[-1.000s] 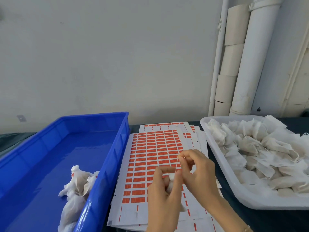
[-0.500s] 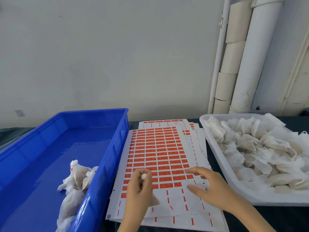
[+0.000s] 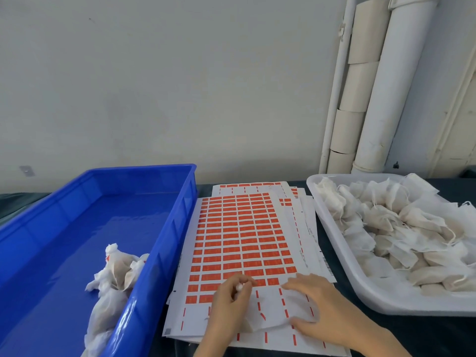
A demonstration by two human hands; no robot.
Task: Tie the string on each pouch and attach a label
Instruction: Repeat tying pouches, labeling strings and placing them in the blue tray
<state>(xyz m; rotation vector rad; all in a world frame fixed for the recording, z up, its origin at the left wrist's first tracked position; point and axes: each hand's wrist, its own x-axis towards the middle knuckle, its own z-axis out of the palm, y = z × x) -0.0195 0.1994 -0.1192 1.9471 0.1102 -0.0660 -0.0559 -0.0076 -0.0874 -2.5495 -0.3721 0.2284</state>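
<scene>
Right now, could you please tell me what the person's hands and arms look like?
The left hand and right hand are bare, without gloves or rings that I can see; no sleeves or watch show on the arms in view.

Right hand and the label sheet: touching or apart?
Touching. Head view: the right hand lies on the label sheet, fingertips and thumb pressing the paper, no gap.
</scene>
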